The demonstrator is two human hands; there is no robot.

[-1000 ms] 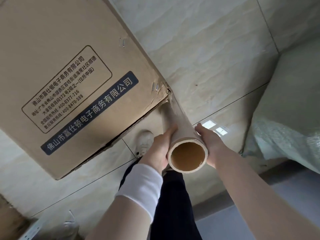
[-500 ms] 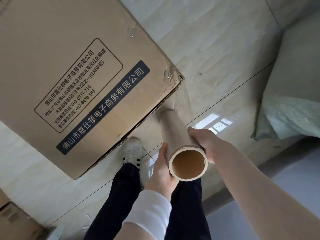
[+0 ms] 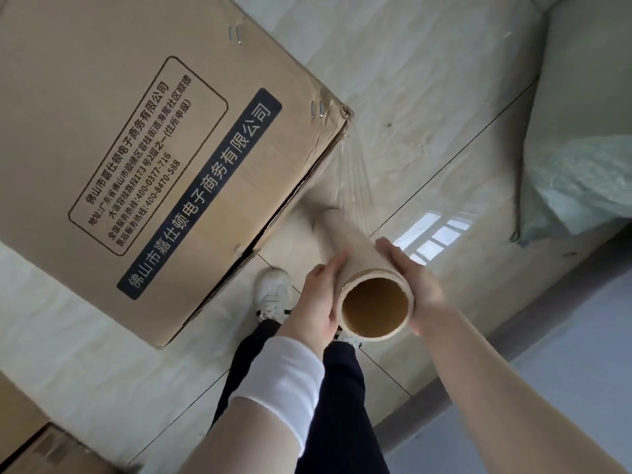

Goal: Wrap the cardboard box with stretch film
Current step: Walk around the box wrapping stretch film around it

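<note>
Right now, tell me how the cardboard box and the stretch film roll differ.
The cardboard box is large, flat-faced and printed; the stretch film roll is a slim, plain, hollow tube. The box stands on the floor; the roll is held between the left hand and right hand. Both are tan, joined by stretched film.

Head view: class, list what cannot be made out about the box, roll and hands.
- cardboard box: cut off by top and left frame edges; other faces hidden behind its printed one.
- film roll: far end blurred.
- left hand and right hand: some fingers hidden behind the roll.
</note>
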